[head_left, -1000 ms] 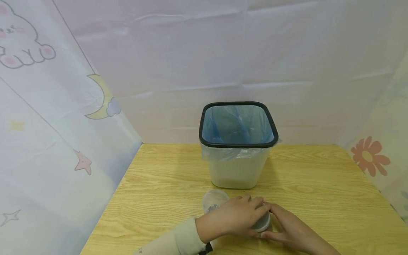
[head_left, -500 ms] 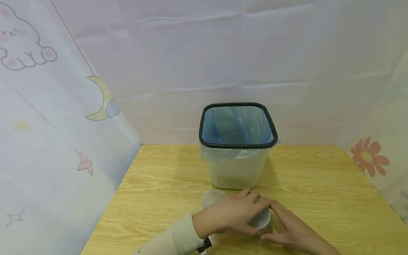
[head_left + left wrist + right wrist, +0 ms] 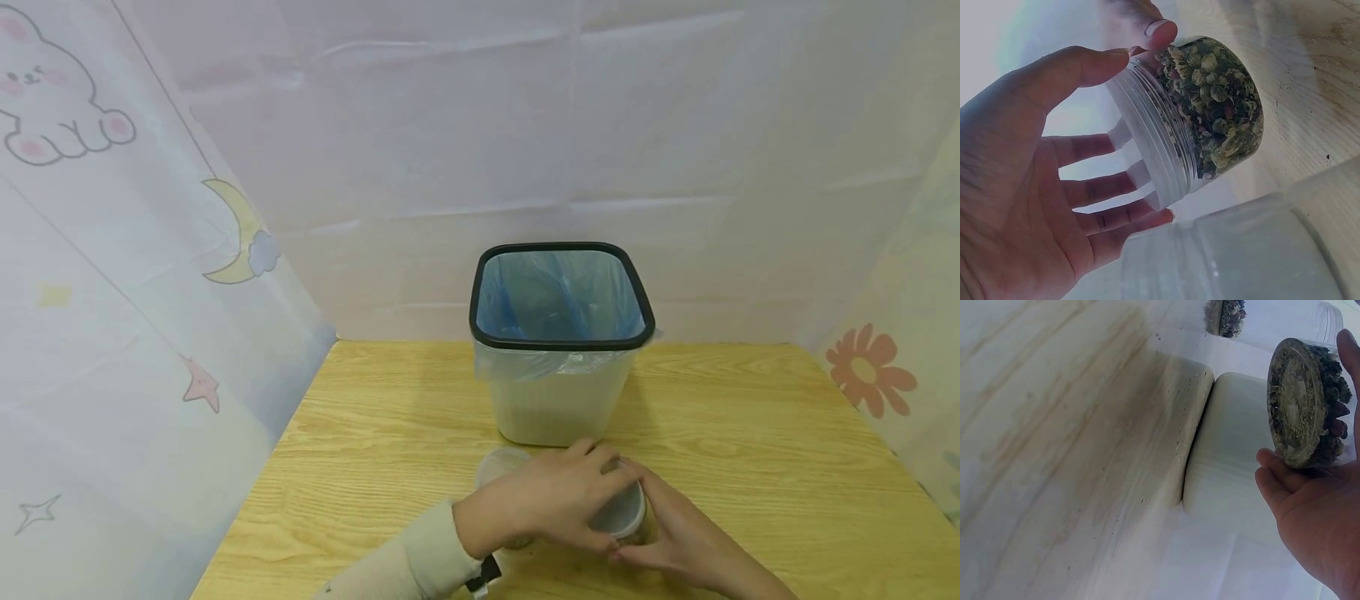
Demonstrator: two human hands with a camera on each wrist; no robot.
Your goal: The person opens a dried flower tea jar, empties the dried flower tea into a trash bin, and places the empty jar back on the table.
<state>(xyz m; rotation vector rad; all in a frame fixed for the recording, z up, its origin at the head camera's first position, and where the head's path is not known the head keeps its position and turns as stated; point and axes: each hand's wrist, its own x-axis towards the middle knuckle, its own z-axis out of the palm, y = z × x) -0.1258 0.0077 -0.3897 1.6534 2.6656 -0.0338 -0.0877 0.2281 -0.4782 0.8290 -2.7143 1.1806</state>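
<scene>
A clear round jar [image 3: 1222,106] of dried flower buds, with a whitish screw lid [image 3: 1150,134], is between my two hands. My left hand [image 3: 547,500] grips the lid from above, thumb on one side and fingers spread round the other. Around the jar's far right side, my right hand [image 3: 686,533] holds the body with its fingers and thumb. In the right wrist view the jar's bottom [image 3: 1297,403] shows, tilted and off the table. A second clear jar [image 3: 498,467] stands left of it, partly hidden by my left hand. The lid looks seated on the rim.
Behind the hands stands a white trash bin [image 3: 558,400] with a black rim and a clear bluish liner. The wood-grain table [image 3: 390,433] runs back to a printed cloth backdrop [image 3: 420,167]. In the right wrist view another jar base [image 3: 1227,317] holds dark dried bits.
The held jar has shifted slightly right and away from me. My right thumb, apart from the jar half a second ago, now touches it. The left hand keeps its hold on the lid.
</scene>
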